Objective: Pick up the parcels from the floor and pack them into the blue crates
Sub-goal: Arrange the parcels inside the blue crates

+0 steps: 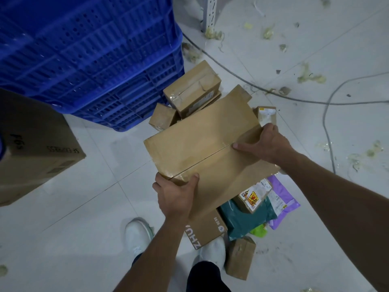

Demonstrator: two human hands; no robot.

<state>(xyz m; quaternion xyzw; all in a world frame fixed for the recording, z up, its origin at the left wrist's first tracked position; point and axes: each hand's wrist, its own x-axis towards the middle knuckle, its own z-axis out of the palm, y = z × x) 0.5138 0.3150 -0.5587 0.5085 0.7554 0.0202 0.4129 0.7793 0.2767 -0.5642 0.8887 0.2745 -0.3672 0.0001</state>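
Slippage is possible: left hand (176, 193) and right hand (268, 144) each clamp only an edge of the large carton (206, 142), which could tip onto the parcels (246, 220) below.

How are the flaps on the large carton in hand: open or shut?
Shut: the large carton has flaps meeting flat along a taped centre seam.

Left hand (176, 192) and right hand (267, 144): bare, and your forearms bare right to frame edge. On your feet, white low trainers. Left shoe (136, 234): rounded toe, smooth upper, hint of pale green along one side. Right shoe (212, 251): plain white, partly hidden. Your trousers (204, 277): dark, navy to black, hem falling over right shoe; sliver of same cloth shows above left shoe.
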